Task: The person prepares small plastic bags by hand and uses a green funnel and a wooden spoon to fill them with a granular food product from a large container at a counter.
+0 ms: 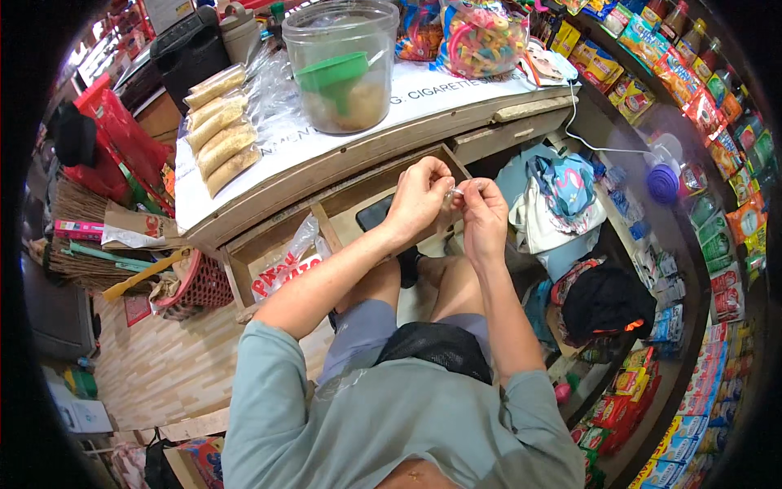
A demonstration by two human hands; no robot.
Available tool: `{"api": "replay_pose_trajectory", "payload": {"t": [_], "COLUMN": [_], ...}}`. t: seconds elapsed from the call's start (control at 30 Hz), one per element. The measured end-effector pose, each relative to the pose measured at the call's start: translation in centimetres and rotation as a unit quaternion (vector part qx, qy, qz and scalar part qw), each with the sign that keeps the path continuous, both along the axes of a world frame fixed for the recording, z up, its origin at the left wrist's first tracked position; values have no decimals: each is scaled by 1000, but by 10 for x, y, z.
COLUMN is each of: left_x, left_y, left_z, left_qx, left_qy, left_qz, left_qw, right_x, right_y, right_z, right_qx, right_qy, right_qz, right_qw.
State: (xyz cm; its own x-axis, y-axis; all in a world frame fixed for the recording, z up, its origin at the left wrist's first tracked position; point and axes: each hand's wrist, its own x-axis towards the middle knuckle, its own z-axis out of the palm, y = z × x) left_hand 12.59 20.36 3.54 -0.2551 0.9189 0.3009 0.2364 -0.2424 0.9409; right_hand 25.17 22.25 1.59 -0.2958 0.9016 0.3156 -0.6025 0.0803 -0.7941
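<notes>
Above the open drawer, my left hand [421,192] and my right hand [484,208] meet, their fingertips pinching the top of a small clear plastic bag [449,214]. The bag hangs between the hands, partly hidden by them, and its contents are hard to make out. Beyond them on the table stands a clear plastic tub [342,73] holding a green plastic scoop or funnel [333,73] and a brownish granular substance. At the table's left end lies a row of several filled plastic packets [226,143] beside loose clear plastic bags [275,85].
The wooden drawer [330,226] over my lap holds a dark phone [374,213] and a printed plastic bag [290,260]. Cloth items [559,195] are piled at right, near a white cable [602,148] and shelves of packaged goods. A red basket [201,284] stands at left.
</notes>
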Motion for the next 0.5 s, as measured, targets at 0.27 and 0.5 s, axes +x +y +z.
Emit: {"api": "replay_pose_trajectory", "payload": {"t": [0.27, 0.5], "left_x": [0, -7], "left_y": [-17, -16], "left_z": [34, 19], "left_qx": [120, 142], "left_qy": [80, 114], "left_qz": [26, -11], "left_qw": [989, 983], "right_x": [-6, -6], "right_y": [-2, 5], "right_z": [17, 2], "right_qx": [37, 0], "right_qy": [65, 74], "right_qz": [44, 54], "right_qw": [996, 996]}}
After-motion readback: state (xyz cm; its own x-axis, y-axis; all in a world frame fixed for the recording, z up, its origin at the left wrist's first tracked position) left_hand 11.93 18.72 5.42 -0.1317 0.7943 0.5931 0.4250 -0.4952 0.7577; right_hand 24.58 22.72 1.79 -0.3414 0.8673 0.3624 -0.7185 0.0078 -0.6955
